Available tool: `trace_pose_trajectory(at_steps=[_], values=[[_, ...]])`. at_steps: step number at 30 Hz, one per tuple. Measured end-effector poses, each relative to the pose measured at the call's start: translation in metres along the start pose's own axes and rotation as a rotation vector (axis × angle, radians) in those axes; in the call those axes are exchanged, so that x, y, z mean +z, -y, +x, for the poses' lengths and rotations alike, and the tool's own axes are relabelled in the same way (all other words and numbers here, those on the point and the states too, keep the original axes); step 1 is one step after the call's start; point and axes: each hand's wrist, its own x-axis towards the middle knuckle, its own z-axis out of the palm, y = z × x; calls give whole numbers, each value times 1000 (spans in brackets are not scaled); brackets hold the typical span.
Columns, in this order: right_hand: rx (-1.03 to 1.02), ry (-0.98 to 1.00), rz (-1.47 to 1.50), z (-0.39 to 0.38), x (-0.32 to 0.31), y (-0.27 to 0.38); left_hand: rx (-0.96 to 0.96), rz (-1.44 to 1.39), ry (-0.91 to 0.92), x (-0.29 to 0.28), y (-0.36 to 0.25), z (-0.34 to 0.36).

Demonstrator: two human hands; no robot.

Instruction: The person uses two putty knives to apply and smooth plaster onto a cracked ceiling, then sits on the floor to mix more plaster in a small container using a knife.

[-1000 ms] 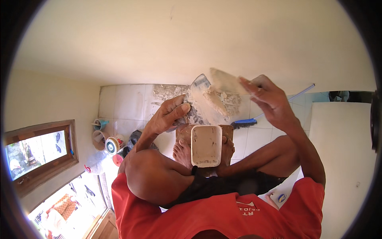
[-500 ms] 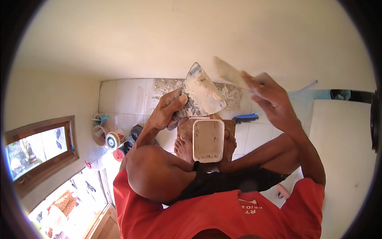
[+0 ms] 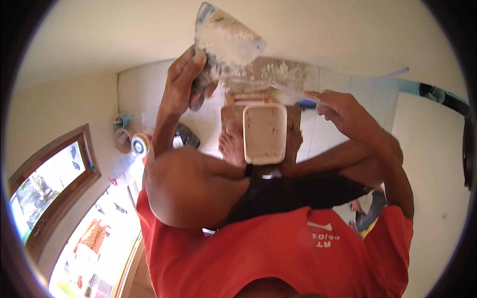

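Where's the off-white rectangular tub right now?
Head view, just right of centre: the tub sits between the person's feet, lower in the picture than the smeared blade in the left hand.

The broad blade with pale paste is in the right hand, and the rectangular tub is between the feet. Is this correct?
The side is wrong: the head view shows the broad blade in the left hand. The rectangular tub is between the feet.

We classify this site as a room, apparently in a home, under finishing work. We observe a cream wall (image 3: 328, 37), white floor tiles (image 3: 130, 89), a pale-smeared patch (image 3: 263, 72), a wood-framed window (image 3: 54, 183) and buckets (image 3: 123, 120) at left.
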Motion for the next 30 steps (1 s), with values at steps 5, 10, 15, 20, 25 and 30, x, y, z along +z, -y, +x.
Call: trace_pose_trajectory(at_steps=[5, 10, 15, 20, 25, 30], values=[[6, 112, 75, 11, 79, -14, -258, 190, -18, 8, 111, 11], [-83, -18, 2, 19, 179, -41, -377, 54, 48, 29, 179, 3], [221, 83, 89, 24, 188, -35, -300, -46, 68, 40, 193, -11], [228, -79, 136, 55, 212, -38, -309, -182, 2, 48, 200, -13], [325, 10, 13, 77, 240, -34, -306, -304, -32, 47, 219, -15], [311, 225, -75, 54, 260, -30, -313, -293, -53, 51, 218, -16]])
